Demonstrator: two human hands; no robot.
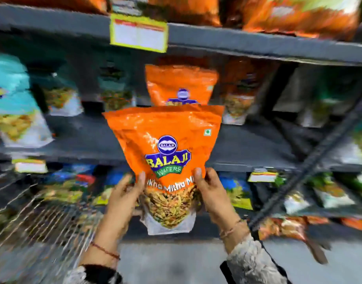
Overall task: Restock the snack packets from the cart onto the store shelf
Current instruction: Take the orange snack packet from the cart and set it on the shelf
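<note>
An orange Balaji Wafers snack packet (165, 144) is held upright in front of the grey middle shelf (247, 148). My left hand (122, 203) grips its lower left edge and my right hand (213, 195) grips its lower right edge. Behind it a second orange packet (180, 83) of the same kind stands on that shelf. The wire cart (43, 218) is at the lower left, blurred, and its contents cannot be made out.
Teal packets (14, 95) stand at the shelf's left and more orange ones (237, 93) at its right. A yellow price tag (138, 34) hangs from the upper shelf edge. Mixed packets fill the lower shelf (329, 193). A dark diagonal bar (311, 160) crosses the right.
</note>
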